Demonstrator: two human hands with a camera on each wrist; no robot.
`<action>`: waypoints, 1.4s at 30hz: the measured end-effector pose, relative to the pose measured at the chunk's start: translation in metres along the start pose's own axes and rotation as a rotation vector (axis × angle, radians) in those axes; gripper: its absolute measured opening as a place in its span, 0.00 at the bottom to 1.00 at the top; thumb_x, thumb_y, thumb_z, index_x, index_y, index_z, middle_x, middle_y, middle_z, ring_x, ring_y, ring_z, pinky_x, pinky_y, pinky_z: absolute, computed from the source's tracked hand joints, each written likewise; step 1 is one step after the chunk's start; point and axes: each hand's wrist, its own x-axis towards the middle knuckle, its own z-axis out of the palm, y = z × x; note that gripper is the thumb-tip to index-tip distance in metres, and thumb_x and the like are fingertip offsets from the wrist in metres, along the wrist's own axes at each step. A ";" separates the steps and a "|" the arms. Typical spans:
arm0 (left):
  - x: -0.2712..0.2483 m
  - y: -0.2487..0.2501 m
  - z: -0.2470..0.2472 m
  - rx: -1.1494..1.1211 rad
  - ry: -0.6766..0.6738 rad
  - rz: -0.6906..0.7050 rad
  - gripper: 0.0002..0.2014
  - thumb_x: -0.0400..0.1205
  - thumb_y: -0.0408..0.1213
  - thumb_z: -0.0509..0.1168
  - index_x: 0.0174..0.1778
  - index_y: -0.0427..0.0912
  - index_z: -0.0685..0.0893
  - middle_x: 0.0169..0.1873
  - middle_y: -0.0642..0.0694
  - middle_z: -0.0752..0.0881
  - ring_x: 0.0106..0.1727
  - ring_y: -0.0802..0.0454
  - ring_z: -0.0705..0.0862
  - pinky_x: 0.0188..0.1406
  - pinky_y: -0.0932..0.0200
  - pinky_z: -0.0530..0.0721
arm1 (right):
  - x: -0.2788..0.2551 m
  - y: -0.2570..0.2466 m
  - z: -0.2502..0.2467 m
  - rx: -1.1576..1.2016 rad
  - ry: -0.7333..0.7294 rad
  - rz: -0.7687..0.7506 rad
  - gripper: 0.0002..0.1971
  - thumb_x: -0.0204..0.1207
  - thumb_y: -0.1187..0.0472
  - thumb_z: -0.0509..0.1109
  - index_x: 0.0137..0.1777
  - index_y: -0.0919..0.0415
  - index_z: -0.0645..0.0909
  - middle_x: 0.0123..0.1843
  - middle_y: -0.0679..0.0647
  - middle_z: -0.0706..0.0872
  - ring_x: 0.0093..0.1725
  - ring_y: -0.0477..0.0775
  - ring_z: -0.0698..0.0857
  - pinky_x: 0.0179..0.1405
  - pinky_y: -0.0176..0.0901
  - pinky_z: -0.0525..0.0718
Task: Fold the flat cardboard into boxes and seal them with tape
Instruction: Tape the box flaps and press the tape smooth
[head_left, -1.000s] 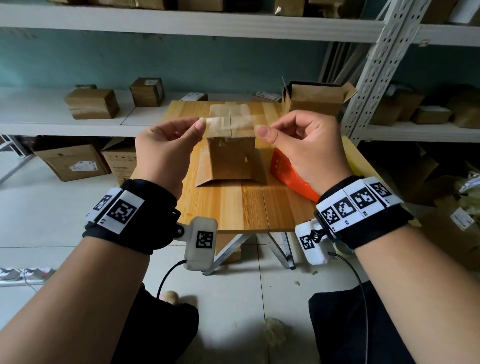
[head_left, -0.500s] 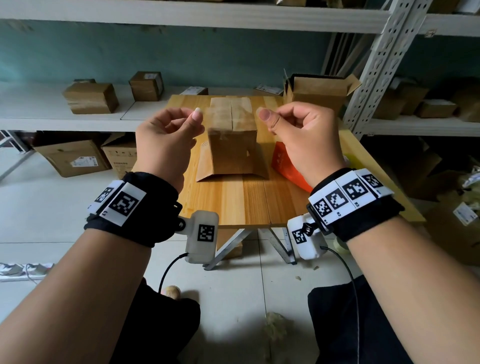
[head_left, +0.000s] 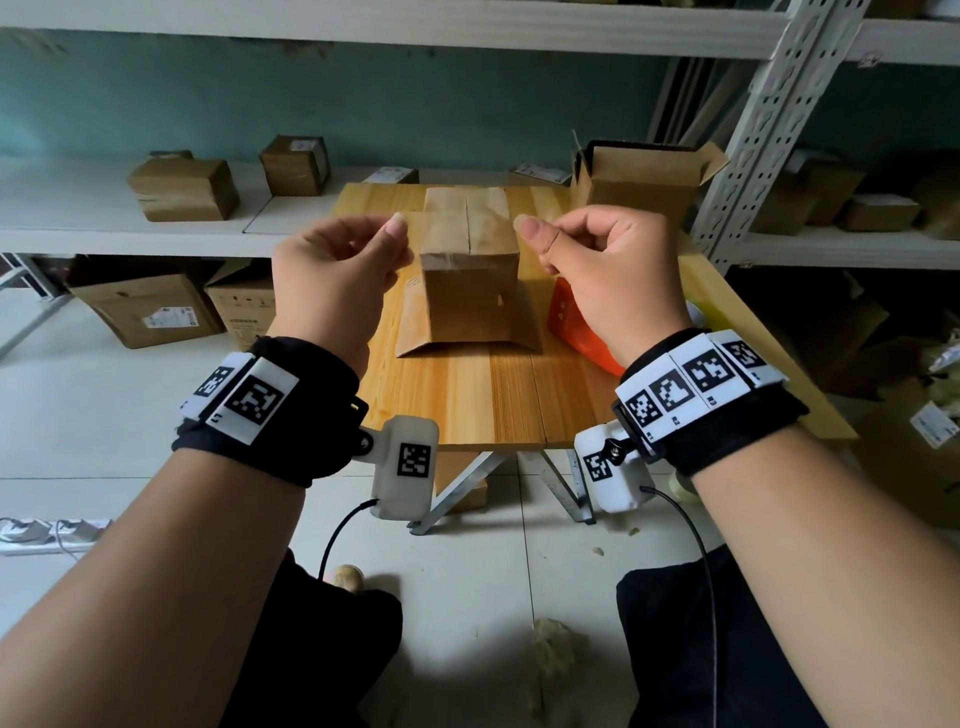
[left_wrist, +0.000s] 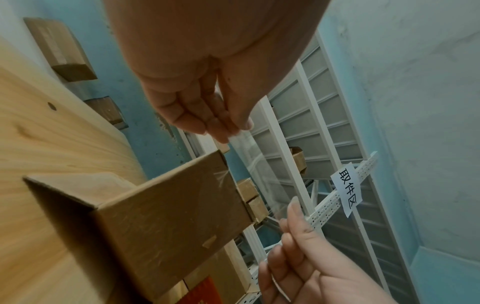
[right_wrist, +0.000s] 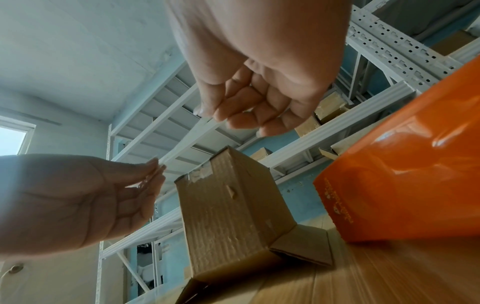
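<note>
A small brown cardboard box (head_left: 470, 291) stands on the wooden table (head_left: 467, 415). Its top flaps are closed along a middle seam and its lower flaps splay out on the wood. A strip of clear tape (left_wrist: 259, 170) is stretched flat just above the box top, across the seam. My left hand (head_left: 363, 249) pinches the strip's left end between thumb and fingers. My right hand (head_left: 566, 244) pinches the right end the same way. In the right wrist view the tape (right_wrist: 187, 142) runs from my right hand (right_wrist: 233, 111) down to my left hand (right_wrist: 145, 179), above the box (right_wrist: 228, 205).
An orange plastic package (head_left: 582, 338) lies right of the box, under my right hand. An open cardboard box (head_left: 639, 176) stands at the table's back right, beside a white perforated shelf post (head_left: 753, 130). Shelves behind carry several small boxes (head_left: 184, 189).
Both hands keep pinching the tape and have drifted slightly apart and farther back over the box top. The box has not moved.
</note>
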 end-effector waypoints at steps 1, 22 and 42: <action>0.001 -0.001 0.000 -0.005 -0.002 -0.019 0.04 0.86 0.38 0.75 0.51 0.41 0.92 0.40 0.46 0.93 0.43 0.55 0.91 0.52 0.57 0.91 | 0.000 0.000 0.000 0.008 -0.014 0.026 0.16 0.80 0.45 0.79 0.39 0.56 0.91 0.34 0.48 0.91 0.39 0.47 0.89 0.49 0.35 0.87; 0.039 -0.010 0.008 -0.136 -0.030 -0.429 0.12 0.83 0.37 0.76 0.63 0.40 0.89 0.49 0.47 0.95 0.48 0.53 0.96 0.51 0.54 0.90 | 0.020 0.018 0.008 0.476 -0.152 0.592 0.20 0.75 0.53 0.86 0.58 0.66 0.88 0.36 0.52 0.89 0.40 0.50 0.87 0.48 0.45 0.89; 0.040 -0.009 0.006 -0.137 -0.024 -0.494 0.10 0.82 0.35 0.77 0.59 0.41 0.91 0.46 0.47 0.93 0.54 0.51 0.94 0.52 0.55 0.89 | 0.023 0.020 0.013 0.568 -0.182 0.733 0.08 0.77 0.55 0.83 0.47 0.58 0.89 0.32 0.48 0.88 0.36 0.45 0.87 0.48 0.43 0.87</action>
